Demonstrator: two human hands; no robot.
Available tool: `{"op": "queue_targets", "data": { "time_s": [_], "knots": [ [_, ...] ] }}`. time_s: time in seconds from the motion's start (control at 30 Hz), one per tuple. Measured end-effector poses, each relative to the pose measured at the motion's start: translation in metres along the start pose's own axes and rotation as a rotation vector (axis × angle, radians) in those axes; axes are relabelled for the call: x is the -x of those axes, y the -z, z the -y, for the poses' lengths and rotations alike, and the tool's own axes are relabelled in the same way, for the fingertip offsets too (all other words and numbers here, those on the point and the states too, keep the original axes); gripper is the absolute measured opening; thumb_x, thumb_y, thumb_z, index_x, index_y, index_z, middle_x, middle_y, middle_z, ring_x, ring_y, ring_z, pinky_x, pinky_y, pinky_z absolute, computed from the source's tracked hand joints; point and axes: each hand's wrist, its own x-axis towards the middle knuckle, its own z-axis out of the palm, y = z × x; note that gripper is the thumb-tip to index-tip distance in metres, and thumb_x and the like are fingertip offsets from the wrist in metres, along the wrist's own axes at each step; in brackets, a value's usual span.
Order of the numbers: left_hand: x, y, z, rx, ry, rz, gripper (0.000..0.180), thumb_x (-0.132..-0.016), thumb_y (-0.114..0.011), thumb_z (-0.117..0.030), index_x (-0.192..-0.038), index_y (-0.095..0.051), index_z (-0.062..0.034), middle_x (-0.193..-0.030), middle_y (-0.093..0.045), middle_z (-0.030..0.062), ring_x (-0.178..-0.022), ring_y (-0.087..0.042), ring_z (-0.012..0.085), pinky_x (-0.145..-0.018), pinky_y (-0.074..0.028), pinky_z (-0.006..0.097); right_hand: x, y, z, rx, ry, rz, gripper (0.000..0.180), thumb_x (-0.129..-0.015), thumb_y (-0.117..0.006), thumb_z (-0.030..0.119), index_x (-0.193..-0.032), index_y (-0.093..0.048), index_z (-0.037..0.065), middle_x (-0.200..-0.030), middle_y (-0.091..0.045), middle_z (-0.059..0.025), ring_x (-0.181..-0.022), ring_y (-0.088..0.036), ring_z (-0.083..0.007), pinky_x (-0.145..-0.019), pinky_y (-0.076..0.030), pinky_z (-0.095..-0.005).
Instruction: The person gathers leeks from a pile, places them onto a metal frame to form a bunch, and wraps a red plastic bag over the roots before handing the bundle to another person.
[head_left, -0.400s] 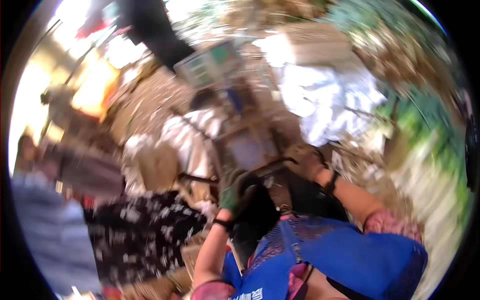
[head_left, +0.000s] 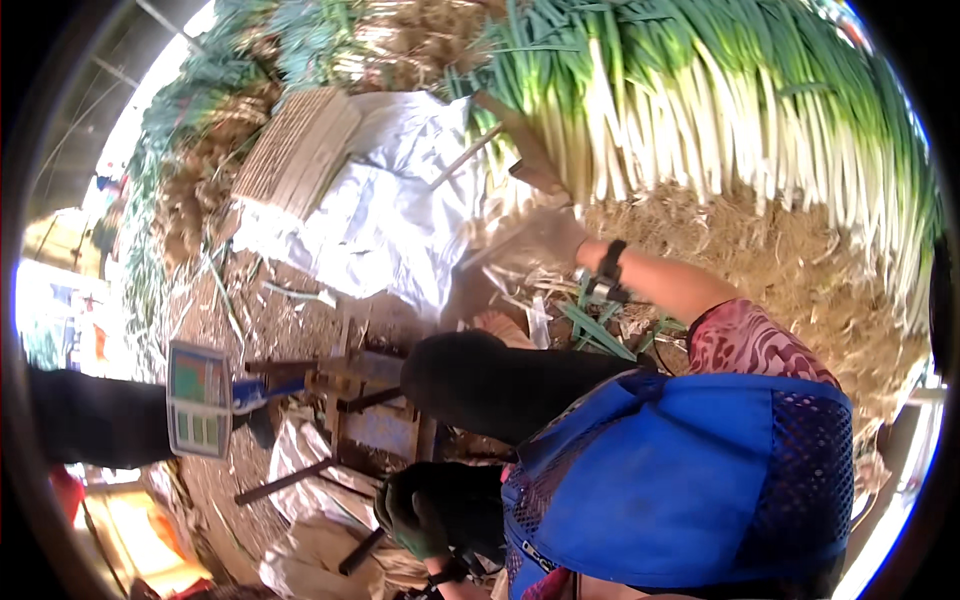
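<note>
My right hand point(head_left: 550, 238) reaches out to the right of my knee, smeared by motion. It is close to a brown flap point(head_left: 538, 172), perhaps cardboard, and the white sheet point(head_left: 390, 215). Whether the fingers hold anything cannot be made out. Beyond it stand leeks point(head_left: 690, 120) in a dense row, white stems and roots toward me. My left hand point(head_left: 415, 518), in a dark green glove, rests by my black-trousered left knee with fingers loosely bent and nothing visible in them. Dark bars point(head_left: 362, 552) of a low frame lie beside it.
A scale point(head_left: 200, 400) with a display panel stands at the left, in front of another person's dark trouser leg point(head_left: 100, 415). Stacked flat cardboard point(head_left: 300, 150) lies on the white sheet. A wooden frame point(head_left: 375, 425) sits before my knees. More leek bundles point(head_left: 180, 190) line the back left.
My view has swung to the right, bringing the leek row to the front. My right hand has left the frame area and reached outward. The left hand stays near my knee.
</note>
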Motion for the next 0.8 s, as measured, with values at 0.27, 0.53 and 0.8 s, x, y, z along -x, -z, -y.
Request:
{"op": "queue_targets", "data": {
  "time_s": [0.27,0.53,0.8],
  "knots": [
    [-0.01,-0.002,-0.018,-0.066,0.033,0.082,0.051,-0.089,-0.062,-0.037,-0.124,-0.058,-0.0013,-0.127,-0.054,0.0205,-0.121,-0.047,0.0385,-0.103,-0.037,0.049,0.116,0.068,-0.201,-0.091,-1.166,-0.389,0.032,-0.088,-0.059,0.036,-0.108,-0.065,0.011,-0.102,-0.068,-0.0189,-0.098,-0.064,-0.0368,-0.087,-0.051,-0.0424],
    [-0.013,-0.008,-0.018,-0.142,0.057,0.1,0.051,-0.088,-0.062,-0.038,-0.125,-0.057,-0.0025,-0.125,-0.055,0.0203,-0.12,-0.047,0.0399,-0.103,-0.036,0.05,0.098,0.041,-0.266,-0.337,-1.208,-0.432,0.031,-0.085,-0.061,0.033,-0.105,-0.069,0.01,-0.106,-0.068,-0.0174,-0.101,-0.064,-0.0336,-0.088,-0.05,-0.0391],
    [-0.021,-0.01,-0.035,-0.151,0.079,0.153,0.051,-0.089,-0.062,-0.038,-0.125,-0.056,-0.0026,-0.125,-0.055,0.0205,-0.119,-0.047,0.0405,-0.102,-0.037,0.05,0.042,0.015,-0.301,-0.41,-1.293,-0.481,0.03,-0.086,-0.054,0.027,-0.104,-0.068,0.008,-0.108,-0.066,-0.0214,-0.102,-0.063,-0.0384,-0.088,-0.051,-0.0418]
  ]
}}
